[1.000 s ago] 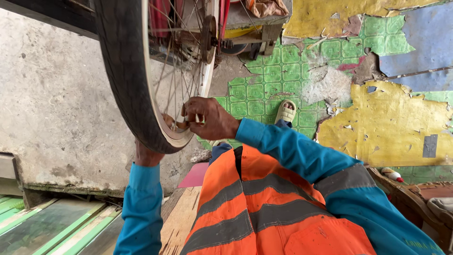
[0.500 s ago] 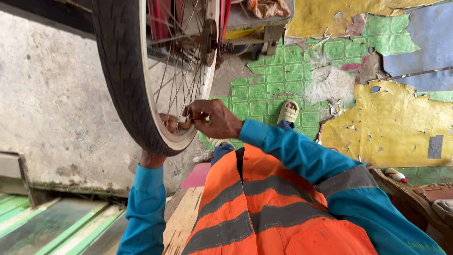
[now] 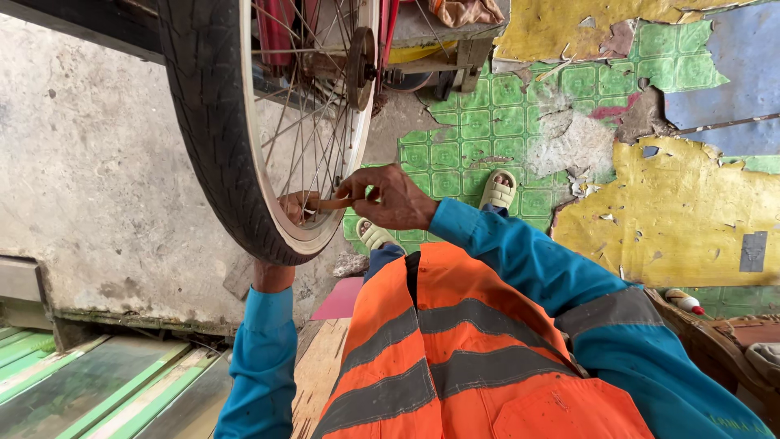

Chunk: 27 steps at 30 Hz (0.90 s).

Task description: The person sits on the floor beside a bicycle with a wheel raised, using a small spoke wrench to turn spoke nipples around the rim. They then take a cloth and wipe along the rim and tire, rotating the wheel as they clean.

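A large spoked wheel (image 3: 219, 154) with a black tyre and white rim hangs in front of me, its hub (image 3: 360, 57) near the top. My right hand (image 3: 390, 197) pinches a small brownish tool (image 3: 333, 204) against the spokes near the rim. My left hand (image 3: 294, 205) reaches up behind the tyre; only its fingers show through the spokes, touching the tool's end at the rim. I wear blue sleeves and an orange vest with grey stripes.
A rough concrete wall (image 3: 81, 179) stands left of the wheel. Green tiled floor with peeling yellow and blue covering (image 3: 674, 211) lies to the right. My feet in pale sandals (image 3: 497, 189) rest on the tiles. Green-striped boards (image 3: 89, 390) lie at lower left.
The view has shifted slightly, and my right hand has moved a little rightward and lower along the rim. My left hand stays behind the tyre.
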Each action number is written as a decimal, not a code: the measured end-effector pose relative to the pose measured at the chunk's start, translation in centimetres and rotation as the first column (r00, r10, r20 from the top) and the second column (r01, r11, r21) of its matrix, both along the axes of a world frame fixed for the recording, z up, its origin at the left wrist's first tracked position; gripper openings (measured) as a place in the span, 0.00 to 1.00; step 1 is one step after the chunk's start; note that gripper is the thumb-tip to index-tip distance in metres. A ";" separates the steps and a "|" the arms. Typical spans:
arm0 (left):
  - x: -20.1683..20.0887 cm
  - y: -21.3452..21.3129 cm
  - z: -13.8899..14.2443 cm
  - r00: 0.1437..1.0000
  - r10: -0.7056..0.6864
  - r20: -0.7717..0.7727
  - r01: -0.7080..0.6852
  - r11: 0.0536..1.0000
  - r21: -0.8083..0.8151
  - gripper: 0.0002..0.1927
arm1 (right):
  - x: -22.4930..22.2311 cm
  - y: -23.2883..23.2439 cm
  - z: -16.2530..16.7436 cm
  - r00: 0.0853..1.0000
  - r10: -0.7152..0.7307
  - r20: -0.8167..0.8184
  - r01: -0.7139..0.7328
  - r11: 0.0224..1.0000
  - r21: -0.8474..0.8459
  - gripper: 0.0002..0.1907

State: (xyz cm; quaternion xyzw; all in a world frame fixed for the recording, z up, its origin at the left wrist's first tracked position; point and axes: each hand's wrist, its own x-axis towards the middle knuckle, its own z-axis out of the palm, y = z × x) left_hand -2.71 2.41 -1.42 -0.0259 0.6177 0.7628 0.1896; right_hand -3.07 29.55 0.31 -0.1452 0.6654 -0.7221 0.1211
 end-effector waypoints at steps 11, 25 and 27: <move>1.6 -0.4 3.8 1.000 -0.003 -0.031 -0.006 0.959 -0.285 0.18 | 0.0 -2.6 1.6 0.981 -0.086 -0.176 0.112 0.984 0.141 0.08; 2.4 -1.5 2.7 0.998 0.004 0.059 0.001 0.996 -0.095 0.20 | -0.2 -3.7 2.4 0.975 -0.139 -0.174 0.175 0.963 0.206 0.06; 2.5 -1.9 2.3 0.998 -0.035 -0.048 0.023 0.974 -0.224 0.21 | -0.3 -3.5 2.8 0.976 -0.144 -0.164 0.178 0.959 0.218 0.05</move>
